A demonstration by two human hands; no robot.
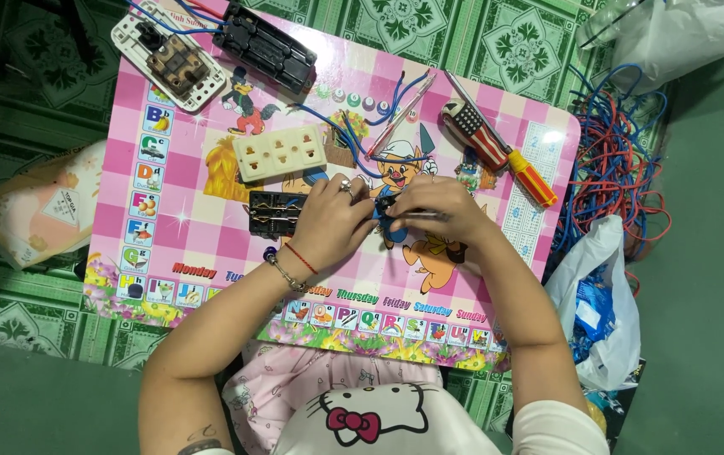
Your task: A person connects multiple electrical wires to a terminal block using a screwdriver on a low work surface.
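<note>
Left hand (328, 221) is curled down over a small dark electrical part (384, 206) right in the middle of the frame, fingers closed on it to pin it against the pink checkered kids' table (210, 168). The right hand (442, 211) comes in from the other side, pinched shut around a thin silvery tool (426, 216) whose tip points into that same part, looks like the one hand steadies so the other can poke at it. A blue wire (353, 152) runs away from under the fingers, up toward the top of the frame.

Just left of the left hand sits a black socket module (273, 212) with its metal contacts up, touching the hand's edge. Above that, a cream multi-hole outlet face (280, 153) lies flat. Upper left has a white switch plate (168, 59) flipped over with brown guts showing, and a long black housing (265, 46) beside it.

To the upper right of the hands, a stubby screwdriver with a flag-pattern handle (473, 132) and a red-and-yellow screwdriver (523, 173) are parked within easy reach. Off the table's right edge there's a tangle of red and blue wire (623, 160) on the floor, plus a white plastic bag (602, 312) lower down.
</note>
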